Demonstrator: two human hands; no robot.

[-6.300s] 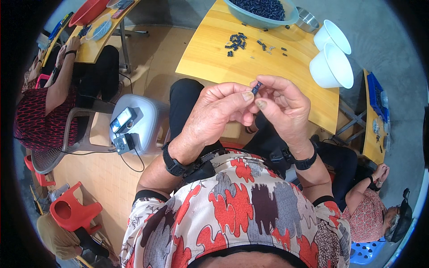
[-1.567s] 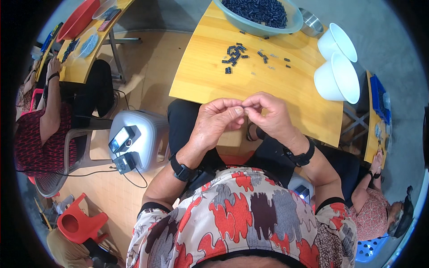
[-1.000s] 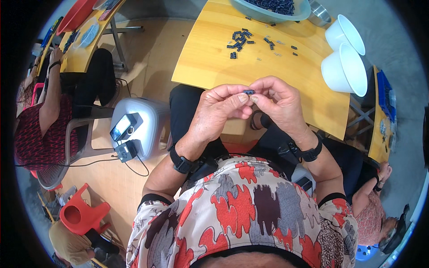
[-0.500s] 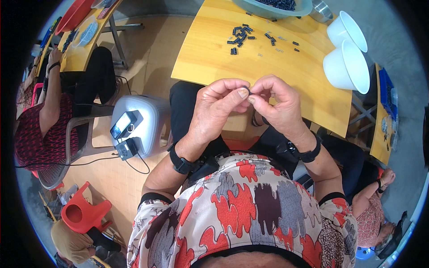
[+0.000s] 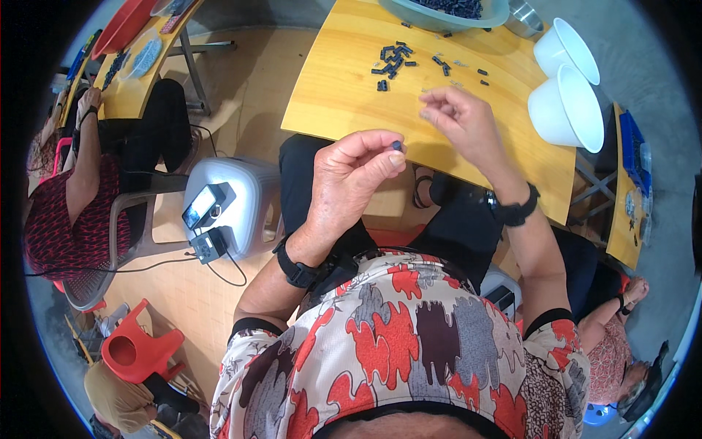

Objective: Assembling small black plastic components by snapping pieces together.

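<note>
Between the thumb and fingertips of my left hand is a small dark cylindrical piece, one end of it showing. My right hand is over the near part of the yellow table; its fingers and thumb are a little apart, and nothing shows between them. Beyond both hands lies a loose pile of small black plastic pieces. Some more black pieces are scattered to its right, with tiny clear pieces among them.
At the table's far edge stand a large bowl of dark pieces and a metal bowl. Two white tubs sit on the right. To my left, a grey stool carries electronic devices with cables. Other people sit at neighbouring tables.
My hands have come apart. The right hand has moved forward over the table, while the left stays nearly in place with the small dark piece.
</note>
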